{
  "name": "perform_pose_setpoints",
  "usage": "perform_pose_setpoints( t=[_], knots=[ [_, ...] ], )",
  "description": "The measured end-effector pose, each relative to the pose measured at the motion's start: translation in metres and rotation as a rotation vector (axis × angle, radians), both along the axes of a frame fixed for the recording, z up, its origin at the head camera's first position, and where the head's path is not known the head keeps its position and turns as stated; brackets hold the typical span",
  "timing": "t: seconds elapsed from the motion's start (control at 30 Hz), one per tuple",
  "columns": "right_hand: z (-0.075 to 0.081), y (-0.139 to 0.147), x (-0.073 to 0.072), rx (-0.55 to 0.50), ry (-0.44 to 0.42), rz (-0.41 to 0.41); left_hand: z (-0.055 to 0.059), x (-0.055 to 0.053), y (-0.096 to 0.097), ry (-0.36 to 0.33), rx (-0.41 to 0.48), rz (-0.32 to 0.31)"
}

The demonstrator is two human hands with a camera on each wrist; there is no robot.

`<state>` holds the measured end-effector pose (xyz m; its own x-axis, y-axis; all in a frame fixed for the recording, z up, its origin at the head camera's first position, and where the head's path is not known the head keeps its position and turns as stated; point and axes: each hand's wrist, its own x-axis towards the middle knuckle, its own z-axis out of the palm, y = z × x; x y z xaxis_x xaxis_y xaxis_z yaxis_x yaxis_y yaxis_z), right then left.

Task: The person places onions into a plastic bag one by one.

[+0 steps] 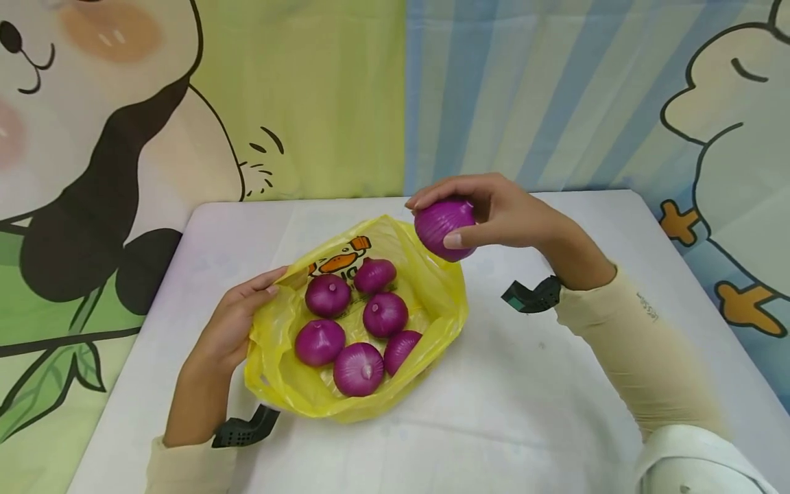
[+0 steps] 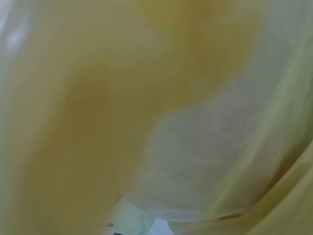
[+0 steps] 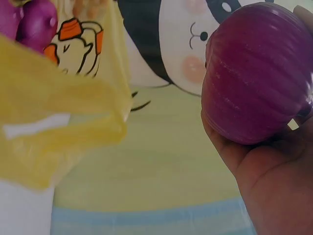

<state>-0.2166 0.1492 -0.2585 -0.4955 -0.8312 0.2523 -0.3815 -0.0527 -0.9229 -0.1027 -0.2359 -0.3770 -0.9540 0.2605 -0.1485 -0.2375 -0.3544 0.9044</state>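
My right hand (image 1: pixel 503 209) holds a red onion (image 1: pixel 446 230) at the right rim of a yellow plastic bag (image 1: pixel 441 326), thumb on the near side and fingers over the top. The same onion (image 3: pixel 259 73) fills the upper right of the right wrist view. My left hand (image 1: pixel 237 315) pinches the bag's left rim, thumb inside and the other fingers mostly hidden behind the plastic. Several more red onions (image 1: pixel 385 315) lie inside the wide-mouthed bag. In the left wrist view the yellow plastic (image 2: pixel 98 122) covers nearly everything, blurred.
The bag rests on a white-covered table (image 1: pixel 531 398). Behind it hangs a cartoon-printed backdrop (image 1: pixel 345 103) with a panda on the left and a white bird-like figure on the right. A dark wrist camera (image 1: pixel 533 295) sits on the right wrist, another (image 1: pixel 247 429) on the left.
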Motion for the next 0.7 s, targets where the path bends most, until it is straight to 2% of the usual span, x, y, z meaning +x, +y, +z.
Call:
perform_pose_setpoints(
  t=[0.3,0.47,0.7],
  knots=[
    [-0.004,-0.039,0.001,0.000,0.024,0.112,0.003,0.001,-0.001,-0.014,-0.010,0.002],
    [-0.012,-0.059,0.005,0.020,-0.012,0.150,0.004,0.003,0.000,-0.024,-0.015,-0.002],
    [-0.025,-0.090,0.010,0.055,0.006,0.206,0.004,0.004,0.002,-0.003,-0.012,0.002]
  ],
)
